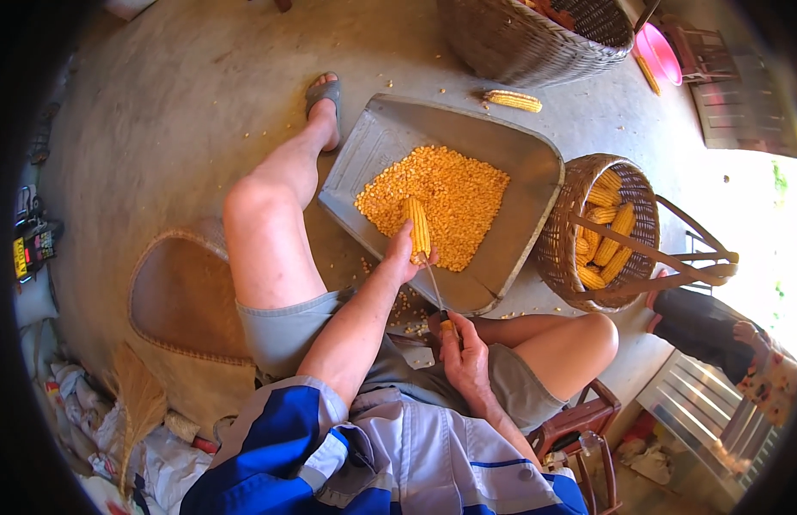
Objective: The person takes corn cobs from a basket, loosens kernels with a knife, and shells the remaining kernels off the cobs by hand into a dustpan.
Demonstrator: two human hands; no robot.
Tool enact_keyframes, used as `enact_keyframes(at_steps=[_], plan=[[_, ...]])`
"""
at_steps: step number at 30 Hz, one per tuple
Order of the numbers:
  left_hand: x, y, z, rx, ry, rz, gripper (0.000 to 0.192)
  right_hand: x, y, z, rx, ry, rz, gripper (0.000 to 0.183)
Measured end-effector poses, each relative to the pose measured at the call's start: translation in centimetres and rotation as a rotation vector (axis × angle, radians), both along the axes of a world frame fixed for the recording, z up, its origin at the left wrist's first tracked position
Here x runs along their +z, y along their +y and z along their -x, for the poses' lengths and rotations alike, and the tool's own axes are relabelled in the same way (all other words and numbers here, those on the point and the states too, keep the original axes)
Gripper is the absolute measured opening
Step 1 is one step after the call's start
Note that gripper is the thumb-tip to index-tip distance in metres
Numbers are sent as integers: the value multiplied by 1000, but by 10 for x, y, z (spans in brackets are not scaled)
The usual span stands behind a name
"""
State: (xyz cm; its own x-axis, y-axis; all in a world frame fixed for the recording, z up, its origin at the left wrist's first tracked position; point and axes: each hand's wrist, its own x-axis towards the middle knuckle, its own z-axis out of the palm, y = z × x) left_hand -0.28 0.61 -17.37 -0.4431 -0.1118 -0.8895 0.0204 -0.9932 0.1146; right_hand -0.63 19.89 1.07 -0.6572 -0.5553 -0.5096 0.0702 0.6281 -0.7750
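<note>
My left hand [403, 253] grips a yellow corn cob [417, 224], its kernels still largely on, above a grey metal pan [527, 151]. Loose corn kernels [460, 199] lie heaped inside that pan. In my right hand [464, 355] is a screwdriver [446, 318] with a black and yellow handle. Its thin shaft reaches up to the near end of the cob, where the tip appears to touch; the exact contact is too small to tell.
Right of the pan stands a wicker basket [553, 257] with a wooden handle, holding several cobs. A larger woven basket [501, 51] is at the top, near a loose cob [513, 100]. A woven scoop basket [186, 296] and straw broom [137, 393] lie left. Another person [701, 331] is at right.
</note>
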Motion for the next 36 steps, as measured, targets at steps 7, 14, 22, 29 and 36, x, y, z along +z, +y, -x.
enact_keyframes(at_steps=[7,14,22,29,36], plan=[[-1,0,0,-14,31,19,48,-7,-2,-2,7,-5,-34,30],[-1,3,3,-40,2,51,48,-6,-9,-5,-18,22,-39,29],[-2,8,7,-228,-185,175,46,-9,-35,10,14,74,-85,27],[-7,8,4,-245,-237,229,45,-16,-53,34,154,144,-144,25],[-33,13,1,-272,-317,285,56,-56,-78,18,73,217,-67,26]])
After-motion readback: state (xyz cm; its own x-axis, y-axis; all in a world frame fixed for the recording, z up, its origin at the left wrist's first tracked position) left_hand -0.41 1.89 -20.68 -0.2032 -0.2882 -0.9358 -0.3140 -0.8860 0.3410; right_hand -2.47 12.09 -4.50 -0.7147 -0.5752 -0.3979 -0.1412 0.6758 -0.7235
